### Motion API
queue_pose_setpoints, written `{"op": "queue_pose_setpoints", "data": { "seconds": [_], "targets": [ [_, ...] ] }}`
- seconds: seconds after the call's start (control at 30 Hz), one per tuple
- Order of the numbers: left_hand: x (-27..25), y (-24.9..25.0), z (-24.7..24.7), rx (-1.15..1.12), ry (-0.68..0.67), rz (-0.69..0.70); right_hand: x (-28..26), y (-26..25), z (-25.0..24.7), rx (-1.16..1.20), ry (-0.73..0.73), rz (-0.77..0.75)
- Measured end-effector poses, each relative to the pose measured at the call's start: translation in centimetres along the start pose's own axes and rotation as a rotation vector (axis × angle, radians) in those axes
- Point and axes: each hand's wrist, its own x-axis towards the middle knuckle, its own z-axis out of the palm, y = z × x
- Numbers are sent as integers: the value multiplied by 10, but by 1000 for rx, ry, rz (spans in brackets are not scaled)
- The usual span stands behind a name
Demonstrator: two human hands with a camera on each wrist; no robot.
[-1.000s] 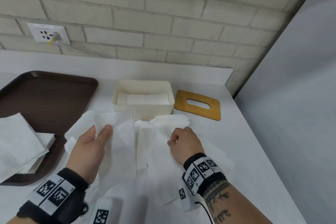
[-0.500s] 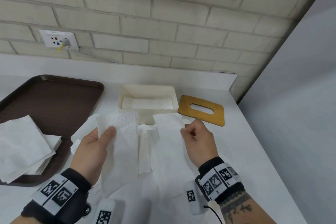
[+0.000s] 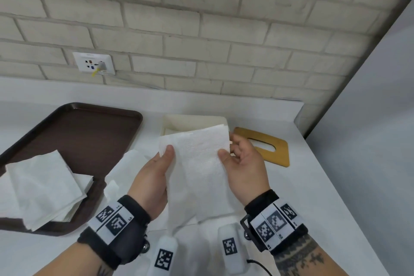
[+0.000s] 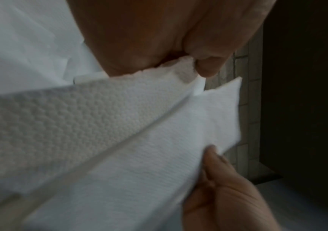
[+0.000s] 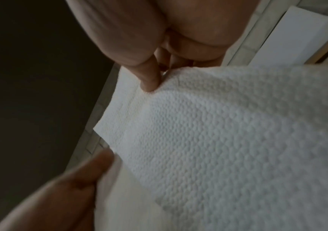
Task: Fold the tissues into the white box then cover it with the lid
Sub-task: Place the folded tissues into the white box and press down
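Tissue (image 3: 197, 163), one embossed white sheet, hangs in the air between both hands, above the counter (image 3: 324, 197) and in front of the white box (image 3: 190, 120). The left hand (image 3: 154, 177) pinches the sheet's upper left corner, thumb on the near face and fingers hidden behind it. The right hand (image 3: 244, 163) holds the right edge, thumb pressed on the near face and fingers curled behind the upper right corner. In the left wrist view the left hand (image 4: 159, 39) nips the torn corner of the tissue (image 4: 99, 132) between thumb and fingers, and the right hand (image 4: 224, 195) shows low at the far edge. In the right wrist view the right hand (image 5: 139, 39) grips the tissue (image 5: 228, 140) with a fingertip on its face, and the left hand (image 5: 60, 195) shows low at the opposite edge.

The white box stands just beyond the hands, its open top partly hidden by the raised sheet. The lid (image 3: 266, 148), a tan wooden plate with an oval slot, lies flat on the counter just behind the right hand, beside the box. More loose white sheets (image 3: 132, 163) lie on the counter beneath the hands. Out past the left hand a brown tray (image 3: 89, 132) carries a stack of folded tissues (image 3: 42, 186) at its near corner. On the brick wall (image 3: 201, 18) beyond the tray sits a wall socket (image 3: 94, 63).
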Motion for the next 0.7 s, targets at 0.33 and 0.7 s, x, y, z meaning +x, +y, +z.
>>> {"op": "queue_pose_setpoints", "data": {
  "seconds": [0.33,0.7],
  "targets": [
    [-2,-5,-1,-17,16,-20,-3,5,23,-29,22,108],
    [-3,-14,1,112,-52,53,-9,-1,33,-72,-19,72]
  ]
}}
